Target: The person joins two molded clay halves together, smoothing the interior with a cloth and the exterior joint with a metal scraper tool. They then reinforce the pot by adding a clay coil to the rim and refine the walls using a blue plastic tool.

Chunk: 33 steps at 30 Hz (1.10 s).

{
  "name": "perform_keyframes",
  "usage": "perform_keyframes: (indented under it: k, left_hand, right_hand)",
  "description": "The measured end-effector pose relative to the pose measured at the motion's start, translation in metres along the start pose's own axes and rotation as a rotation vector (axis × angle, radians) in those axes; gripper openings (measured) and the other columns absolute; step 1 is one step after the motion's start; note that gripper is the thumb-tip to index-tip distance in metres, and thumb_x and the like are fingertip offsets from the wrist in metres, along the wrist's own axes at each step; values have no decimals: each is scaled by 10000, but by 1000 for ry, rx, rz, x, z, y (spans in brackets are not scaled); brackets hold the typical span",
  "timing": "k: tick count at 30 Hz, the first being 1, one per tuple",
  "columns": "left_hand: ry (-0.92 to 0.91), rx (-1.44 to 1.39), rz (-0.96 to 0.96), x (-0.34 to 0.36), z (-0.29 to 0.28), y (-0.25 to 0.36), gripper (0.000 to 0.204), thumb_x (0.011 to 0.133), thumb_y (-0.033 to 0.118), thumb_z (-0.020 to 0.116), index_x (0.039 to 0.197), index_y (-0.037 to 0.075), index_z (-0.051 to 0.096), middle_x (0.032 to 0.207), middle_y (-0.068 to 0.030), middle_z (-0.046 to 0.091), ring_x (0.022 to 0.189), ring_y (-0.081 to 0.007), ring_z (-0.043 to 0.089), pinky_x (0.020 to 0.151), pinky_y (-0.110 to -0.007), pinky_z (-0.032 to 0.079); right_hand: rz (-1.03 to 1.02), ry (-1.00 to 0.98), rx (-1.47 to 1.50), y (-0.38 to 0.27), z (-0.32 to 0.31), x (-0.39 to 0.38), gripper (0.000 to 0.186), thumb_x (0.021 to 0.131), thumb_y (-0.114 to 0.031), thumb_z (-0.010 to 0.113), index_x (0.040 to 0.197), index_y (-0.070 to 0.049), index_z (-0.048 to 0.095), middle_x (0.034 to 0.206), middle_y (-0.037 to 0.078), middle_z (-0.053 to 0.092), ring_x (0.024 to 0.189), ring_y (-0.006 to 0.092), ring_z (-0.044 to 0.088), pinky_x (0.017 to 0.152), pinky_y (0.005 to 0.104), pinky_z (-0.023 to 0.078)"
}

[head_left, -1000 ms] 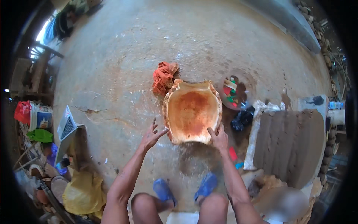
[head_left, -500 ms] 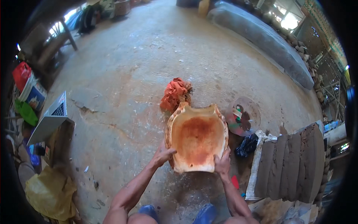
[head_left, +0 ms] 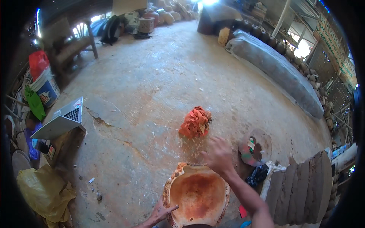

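A hollow, cream-coloured shell (head_left: 199,195) with a rough brown rim and rust-red stains inside, like half of a mould, leans toward me at the lower middle. My left hand (head_left: 161,211) grips its left edge, thumb over the inner face and fingers behind. My right hand (head_left: 220,155) is off it, raised just beyond its far right rim, slightly blurred, with the thumb apart from the fingers and nothing visible in it. A crumpled orange cloth bundle (head_left: 195,121) lies on the floor a little past that hand.
To the right are a round tub (head_left: 255,146) with small items, a black plastic bag (head_left: 257,174) and dark clay slabs (head_left: 300,190). At left stand an open laptop (head_left: 62,119), a yellow bag (head_left: 42,190) and a bucket (head_left: 47,89). A long plastic-covered pile (head_left: 277,68) lies at far right.
My right hand has let go of the shell's right side and moved up and forward toward the cloth. The shell sits lower in view; the head view has tilted up.
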<state>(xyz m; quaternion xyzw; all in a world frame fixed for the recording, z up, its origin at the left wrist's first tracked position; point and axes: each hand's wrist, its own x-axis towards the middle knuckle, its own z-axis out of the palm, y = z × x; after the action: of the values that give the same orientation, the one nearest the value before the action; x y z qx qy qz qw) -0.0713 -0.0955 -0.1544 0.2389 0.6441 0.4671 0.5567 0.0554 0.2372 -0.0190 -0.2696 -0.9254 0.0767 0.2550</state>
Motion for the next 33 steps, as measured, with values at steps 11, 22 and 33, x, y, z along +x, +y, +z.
perform_keyframes:
  k: [11,22,33]
  left_hand:
    - [168,192,13,16,19,35,1099,880,494,796,1657,12,186,1445,-292,589,1328,-396,602,1131,-446,460]
    - [138,40,130,16,15,29,902,908,425,776,1608,50,348,1415,-207,638,1296,-297,621,1121,-408,465]
    - [151,-234,156,22,24,21,691,1048,445,618,1538,-1,421,1426,-141,608,1275,-222,600,1099,-372,470]
  right_hand:
    - [257,-715,-628,54,128,152,1326,613,-451,971,1680,-305,198,1752,169,129,1448,562,388,1137,661,399]
    - [734,-617,-518,69,32,94,806,736,-285,831,1412,-178,404,1357,206,551,1190,471,599,969,571,499]
    - [175,-84,-34,-5,-140,-61,400,755,-75,658,1148,-8,694,1101,194,745,990,378,720,870,450,551]
